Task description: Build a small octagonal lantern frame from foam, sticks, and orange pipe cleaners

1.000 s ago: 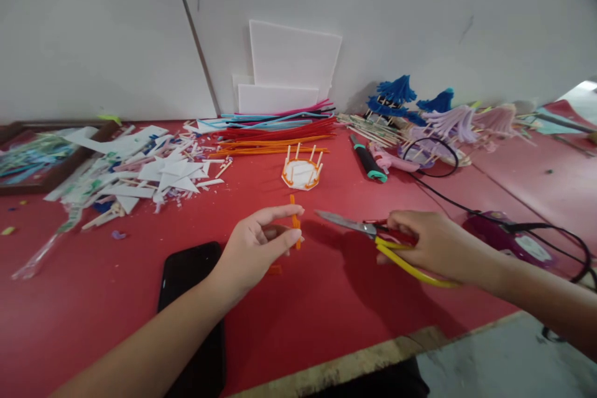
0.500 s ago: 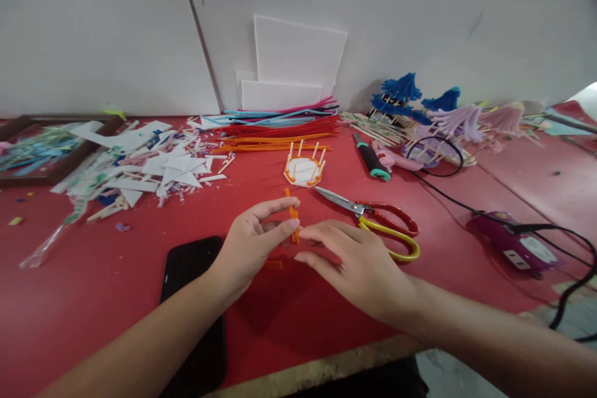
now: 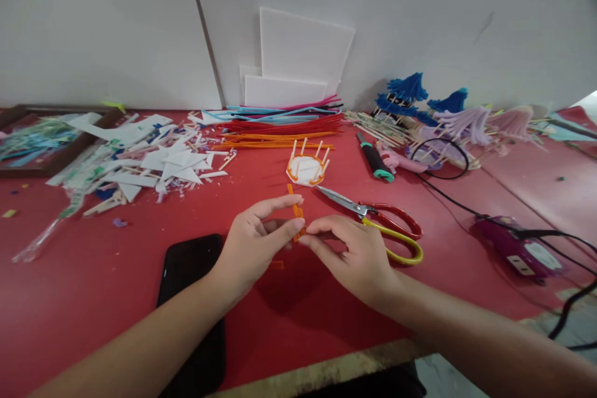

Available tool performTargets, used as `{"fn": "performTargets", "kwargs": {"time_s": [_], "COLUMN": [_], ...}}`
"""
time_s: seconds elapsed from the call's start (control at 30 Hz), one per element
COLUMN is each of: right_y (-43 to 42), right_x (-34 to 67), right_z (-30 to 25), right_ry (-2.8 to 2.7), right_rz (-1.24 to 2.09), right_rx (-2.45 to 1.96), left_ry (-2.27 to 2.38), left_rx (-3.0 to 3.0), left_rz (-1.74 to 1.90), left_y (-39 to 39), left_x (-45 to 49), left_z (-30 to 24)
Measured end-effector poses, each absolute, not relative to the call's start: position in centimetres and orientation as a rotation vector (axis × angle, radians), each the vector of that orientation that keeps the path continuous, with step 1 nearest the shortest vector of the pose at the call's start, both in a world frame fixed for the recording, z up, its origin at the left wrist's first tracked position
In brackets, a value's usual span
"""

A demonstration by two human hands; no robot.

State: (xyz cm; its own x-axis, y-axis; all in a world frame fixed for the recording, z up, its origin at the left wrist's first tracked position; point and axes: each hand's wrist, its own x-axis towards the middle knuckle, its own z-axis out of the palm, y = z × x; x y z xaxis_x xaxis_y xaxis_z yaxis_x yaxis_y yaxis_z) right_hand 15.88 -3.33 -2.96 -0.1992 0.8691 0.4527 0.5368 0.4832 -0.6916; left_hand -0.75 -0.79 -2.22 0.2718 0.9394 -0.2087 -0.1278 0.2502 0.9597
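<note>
My left hand (image 3: 252,236) pinches several short orange pipe cleaner pieces (image 3: 297,211) between thumb and fingers, above the red tabletop. My right hand (image 3: 357,255) has its thumb and index finger pressed together at the lower end of these pieces. Just beyond my hands stands a white base (image 3: 305,170) edged in orange, with short upright sticks around its rim. Under my left hand, another orange pipe cleaner piece (image 3: 277,265) lies on the table. Scissors (image 3: 368,214) with red and yellow handles lie beyond my right hand.
White scraps (image 3: 172,168) are heaped at left, near a brown frame (image 3: 51,165). A black phone (image 3: 191,273) lies under my left forearm. Coloured pipe cleaners (image 3: 280,130) line the back. At right are a cutter (image 3: 374,158), blue tufted models (image 3: 405,90) and a purple power strip (image 3: 517,249) with cables.
My right thumb and index finger have closed together at the orange pieces, where they were apart before. My left hand keeps its pinch. The whole view has shifted slightly.
</note>
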Motion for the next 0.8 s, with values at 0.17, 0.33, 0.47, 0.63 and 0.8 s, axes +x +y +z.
{"fn": "performTargets", "kwargs": {"time_s": [0.17,0.33,0.47,0.63,0.8], "right_y": [-3.6,-3.4,-3.3,-3.3,-3.0], "right_x": [15.2,14.8,14.8,14.9,14.9], "right_z": [-2.8,-3.2,-3.5,-3.3,-3.2], "right_ry": [-1.556,-1.169,-1.175,-1.473,-1.707], "right_rz": [1.094,1.537,1.446,1.075,0.691], "right_rx": [-1.272,-1.178,-1.22,-1.314,-1.326], "left_ry": [0.983,0.957,0.944,1.03,1.061], "left_rx": [1.137,1.214,1.228,1.119,1.096], "left_rz": [1.067,1.13,1.125,1.199,1.17], "left_y": [-1.0,-1.0,-1.1,-1.2,-1.1], "left_x": [-0.4,-0.3,-0.2,0.2,0.2], "left_z": [-2.3,-2.2,-2.2,-1.9,-1.9]}}
